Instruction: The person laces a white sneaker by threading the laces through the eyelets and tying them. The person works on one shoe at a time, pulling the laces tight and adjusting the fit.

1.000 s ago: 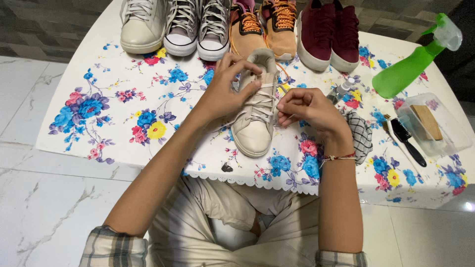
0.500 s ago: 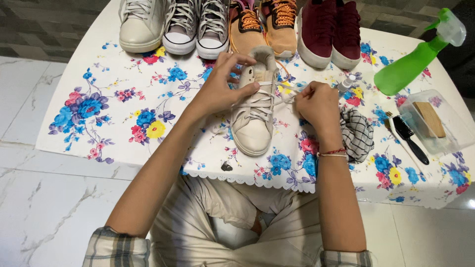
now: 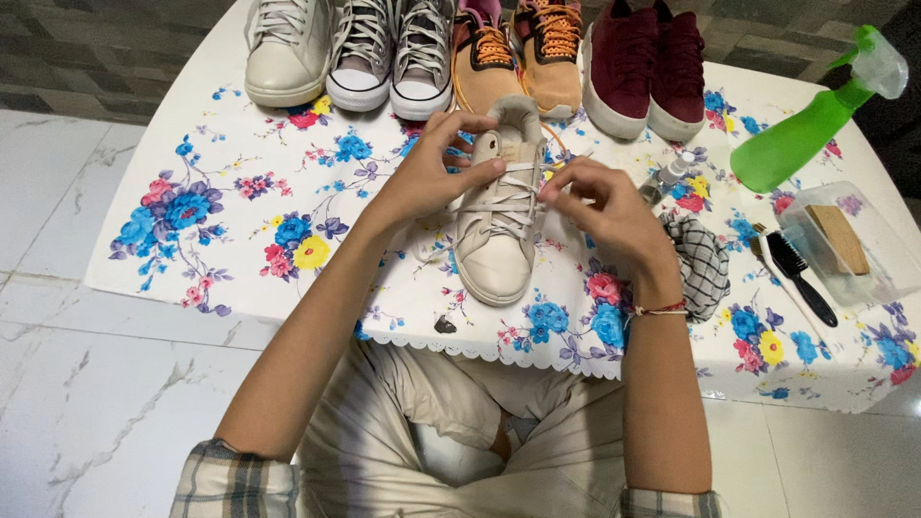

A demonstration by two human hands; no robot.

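A cream sneaker [image 3: 497, 251] lies on the flowered tablecloth [image 3: 240, 221], toe toward me. My left hand [image 3: 436, 173] grips the shoe's upper left side near the tongue, thumb across the laces. My right hand [image 3: 600, 206] pinches a white lace [image 3: 508, 203] at the shoe's right eyelets. The laces run loosely across the shoe between both hands.
Along the far table edge stand a cream sneaker [image 3: 286, 53], a grey pair [image 3: 393, 53], a tan pair with orange laces [image 3: 523, 58] and a maroon pair [image 3: 645, 67]. At right are a green spray bottle [image 3: 811, 120], checked cloth [image 3: 703, 264], black brush [image 3: 796, 278] and clear box [image 3: 844, 245].
My right hand has shifted up along the shoe's right side, pulling the lace. My left hand stays on the shoe near the tongue. The view has moved slightly.
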